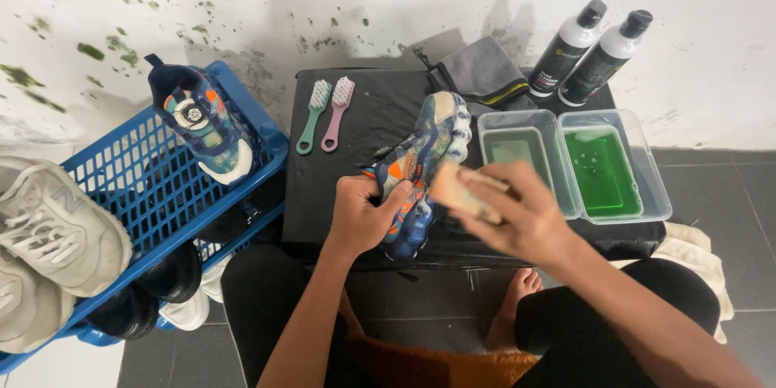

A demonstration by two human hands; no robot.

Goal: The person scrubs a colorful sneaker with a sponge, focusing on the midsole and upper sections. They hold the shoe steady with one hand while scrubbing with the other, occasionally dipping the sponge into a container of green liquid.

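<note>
Two small brushes (325,114), a grey cloth (483,69), two bottles (588,51) and two tubs of liquid (572,162) are seen on the black worktop (356,194); shoes are stacked on a blue rack (153,186).

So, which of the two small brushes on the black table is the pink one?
The pink brush is the right one of the pair, nearer the held shoe; the green brush lies left of it.

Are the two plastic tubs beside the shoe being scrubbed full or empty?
Partly filled. Both clear tubs hold green liquid; the right one's is brighter. Exact level: cannot tell.
</note>
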